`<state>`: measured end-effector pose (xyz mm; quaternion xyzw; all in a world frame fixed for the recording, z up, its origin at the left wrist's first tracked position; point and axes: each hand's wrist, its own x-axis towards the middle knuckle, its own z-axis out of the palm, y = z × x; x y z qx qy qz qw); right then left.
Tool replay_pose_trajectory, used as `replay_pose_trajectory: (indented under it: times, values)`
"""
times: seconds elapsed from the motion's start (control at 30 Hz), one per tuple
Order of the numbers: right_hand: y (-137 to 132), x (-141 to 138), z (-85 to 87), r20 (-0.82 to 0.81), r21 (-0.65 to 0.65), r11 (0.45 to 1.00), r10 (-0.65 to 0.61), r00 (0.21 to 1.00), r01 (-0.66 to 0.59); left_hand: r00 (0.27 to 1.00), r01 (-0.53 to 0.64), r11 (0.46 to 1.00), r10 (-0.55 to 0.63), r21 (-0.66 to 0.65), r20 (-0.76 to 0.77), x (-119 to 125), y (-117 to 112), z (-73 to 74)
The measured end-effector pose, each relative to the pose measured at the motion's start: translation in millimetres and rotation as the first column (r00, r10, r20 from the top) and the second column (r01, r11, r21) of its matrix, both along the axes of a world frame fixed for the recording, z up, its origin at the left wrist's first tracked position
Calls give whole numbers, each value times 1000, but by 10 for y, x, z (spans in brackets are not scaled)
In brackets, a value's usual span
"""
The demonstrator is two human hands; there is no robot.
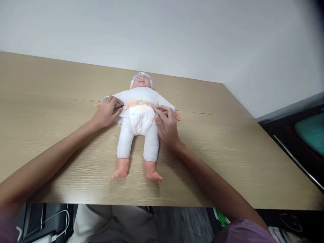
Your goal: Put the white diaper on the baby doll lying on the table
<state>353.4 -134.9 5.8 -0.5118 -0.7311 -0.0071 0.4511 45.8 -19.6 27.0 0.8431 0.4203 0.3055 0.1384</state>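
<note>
A baby doll in a white bodysuit and lettered white cap lies on its back on the wooden table, its feet towards me. Around its hips is a white diaper, the front panel laid up over the belly with an orange patterned waistband. My left hand has its fingers and thumb closed on the diaper's side flap, beside the doll's hip. On the opposite side, my right hand grips the diaper's edge, its fingertips at the waistband and its thumb lower down. The fastening tabs cannot be made out.
A pale wall rises behind the table. At the right edge stands a dark object with a greenish panel. Below the table's front edge are a white cable, a black case and a green item.
</note>
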Motion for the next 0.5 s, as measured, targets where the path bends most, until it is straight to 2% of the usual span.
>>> replay_pose_trajectory:
  times: [0.1, 0.2, 0.27, 0.33, 0.4, 0.5]
  values:
    - [29, -121, 219, -55, 22, 1000, -15, 998, 16, 994, -69, 997, 72, 34, -78, -188, -148, -64]
    - [156, -340, 478, -20, -15, 996, 86, 996, -86, 984, -135, 991, 135, 5, -115, -307, -208, -97]
    - [301, -495, 599, 59, -37, 988, 150, 987, -148, 985, -118, 992, 110, -54, -131, -357, -181, -101]
    - [459, -616, 653, 139, -72, 980, 195, 971, -186, 987, -87, 980, 61, -181, -146, -407, -116, -73]
    - [588, -684, 648, 181, -134, 968, 234, 955, -211, 993, -59, 941, 19, -334, -120, -468, -33, -1]
    - [688, -706, 586, 177, -209, 951, 264, 948, -226, 998, -2, 874, 30, -486, 50, -512, 81, 172]
